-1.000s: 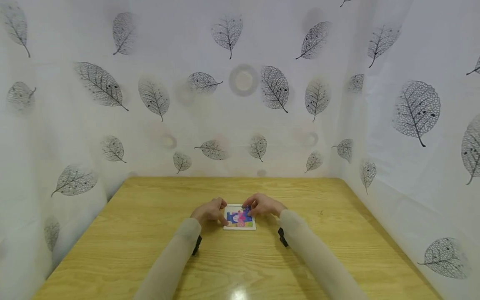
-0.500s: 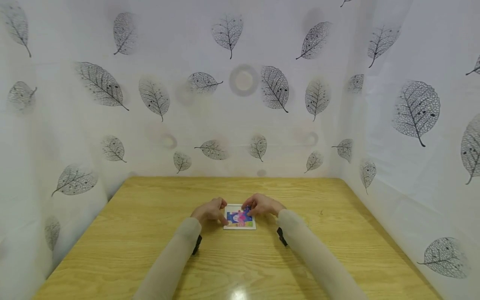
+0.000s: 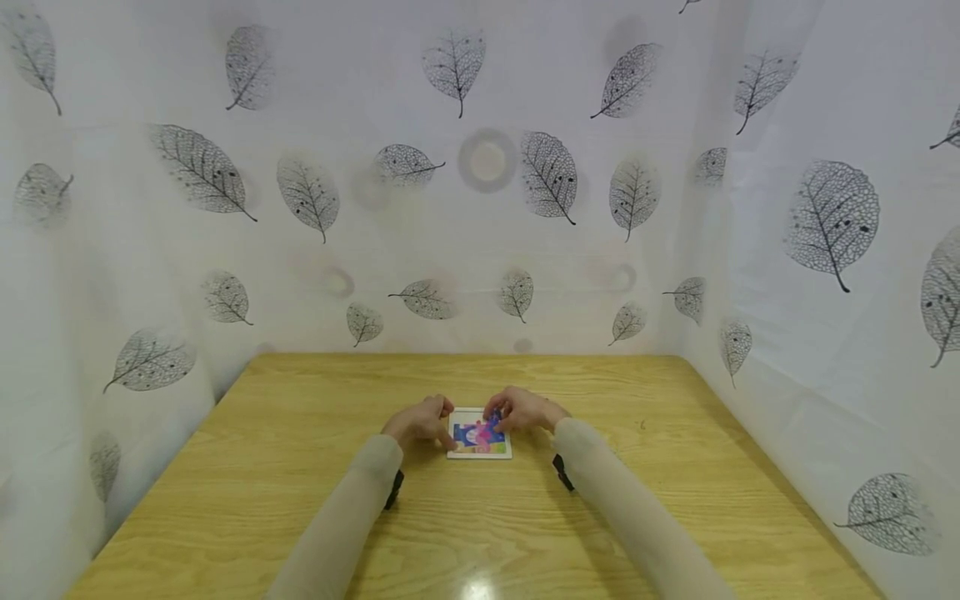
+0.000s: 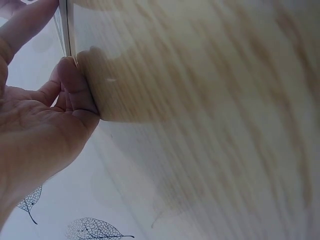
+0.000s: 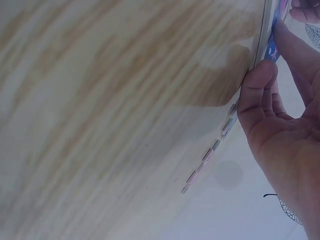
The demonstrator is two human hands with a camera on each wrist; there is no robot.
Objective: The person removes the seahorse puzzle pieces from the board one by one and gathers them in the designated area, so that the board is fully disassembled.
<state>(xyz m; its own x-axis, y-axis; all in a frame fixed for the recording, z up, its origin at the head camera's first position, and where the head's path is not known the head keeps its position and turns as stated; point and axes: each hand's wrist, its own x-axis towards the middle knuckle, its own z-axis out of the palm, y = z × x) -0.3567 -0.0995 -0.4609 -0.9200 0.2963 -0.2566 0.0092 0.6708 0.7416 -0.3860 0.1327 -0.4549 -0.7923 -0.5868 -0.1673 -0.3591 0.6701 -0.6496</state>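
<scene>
A small jigsaw puzzle in a white tray (image 3: 480,457) lies flat at the middle of the table in the head view. Its lower part shows a pink and blue picture (image 3: 480,435), while the far strip is bare white. My left hand (image 3: 420,421) holds the tray's left side, thumb at the near corner and fingers at the far one; the left wrist view has those fingers curled against the edge. At the far right corner, my right hand (image 3: 525,410) pinches a dark blue puzzle piece (image 3: 495,416) with thumb and index finger. Its other fingers curl by the tray's edge.
Several flat loose pieces (image 5: 202,160) lie in a row on the table beyond my right hand in the right wrist view. The wooden table (image 3: 480,525) ends at a white curtain (image 3: 480,242) printed with leaves, at the back and both sides.
My right wrist and sleeve have shifted very slightly left. The left hand and the tray stay where they were.
</scene>
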